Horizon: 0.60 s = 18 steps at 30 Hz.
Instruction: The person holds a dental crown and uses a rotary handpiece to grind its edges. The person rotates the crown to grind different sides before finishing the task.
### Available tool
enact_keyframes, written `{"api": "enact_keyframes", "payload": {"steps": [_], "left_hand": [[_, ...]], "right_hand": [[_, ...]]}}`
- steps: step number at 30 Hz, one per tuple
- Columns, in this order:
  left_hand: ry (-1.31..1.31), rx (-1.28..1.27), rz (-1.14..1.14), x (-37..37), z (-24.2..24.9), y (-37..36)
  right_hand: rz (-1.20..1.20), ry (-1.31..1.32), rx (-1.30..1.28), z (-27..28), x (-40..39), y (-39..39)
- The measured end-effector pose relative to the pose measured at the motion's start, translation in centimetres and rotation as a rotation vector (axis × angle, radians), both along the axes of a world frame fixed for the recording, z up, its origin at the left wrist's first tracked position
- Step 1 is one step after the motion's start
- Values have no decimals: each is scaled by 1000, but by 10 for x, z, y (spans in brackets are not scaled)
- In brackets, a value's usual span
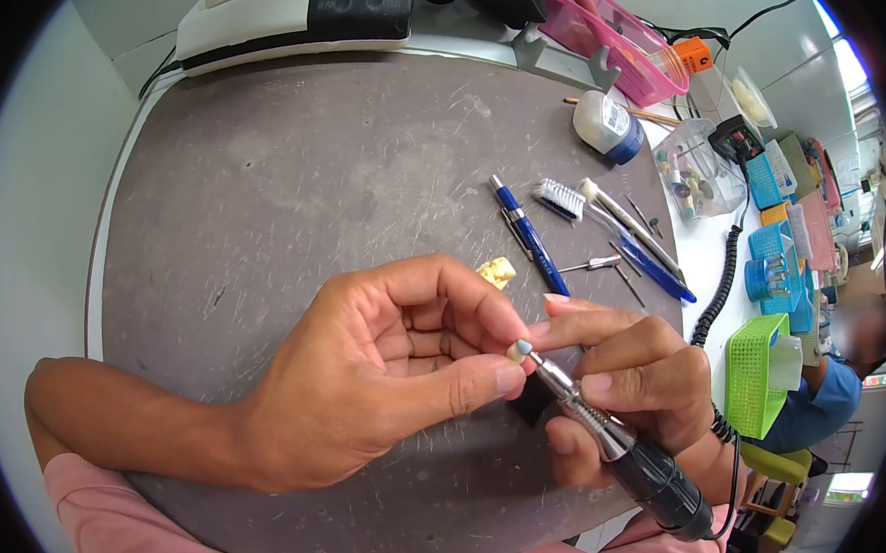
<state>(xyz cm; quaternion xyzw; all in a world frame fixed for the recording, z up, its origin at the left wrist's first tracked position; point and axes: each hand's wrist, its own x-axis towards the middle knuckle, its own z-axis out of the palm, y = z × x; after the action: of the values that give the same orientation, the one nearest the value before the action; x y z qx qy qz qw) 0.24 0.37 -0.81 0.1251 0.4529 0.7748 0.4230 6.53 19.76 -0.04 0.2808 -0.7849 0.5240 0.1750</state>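
Between thumb and index finger, my left hand (398, 379) pinches a small whitish piece (513, 354) that looks like a dental crown. My right hand (638, 371) is wrapped around a rotary handpiece (596, 419) with a silver nose and a black body, tilted up toward the left. Its small blue-green tip (524, 345) meets the whitish piece, or lies right beside it; my fingers partly hide the contact. Just beyond my left fingers, a yellowish tooth-like piece (498, 272) lies on the grey-brown mat (288, 184).
Right of my hands lie a blue mechanical pencil (528, 227), a brush (559, 200) and several thin tools. Behind them stand a white jar (605, 126), a clear container of bits (698, 173) and a pink basket (632, 56). A person (820, 397) sits at far right.
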Motion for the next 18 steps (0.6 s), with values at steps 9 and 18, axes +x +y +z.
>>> {"api": "enact_keyframes", "payload": {"steps": [9,18], "left_hand": [[7,3,7,0,0,0],[13,2,7,1,0,0]], "right_hand": [[4,-20,-17,1,1,0],[5,-17,-13,-1,1,0]]}}
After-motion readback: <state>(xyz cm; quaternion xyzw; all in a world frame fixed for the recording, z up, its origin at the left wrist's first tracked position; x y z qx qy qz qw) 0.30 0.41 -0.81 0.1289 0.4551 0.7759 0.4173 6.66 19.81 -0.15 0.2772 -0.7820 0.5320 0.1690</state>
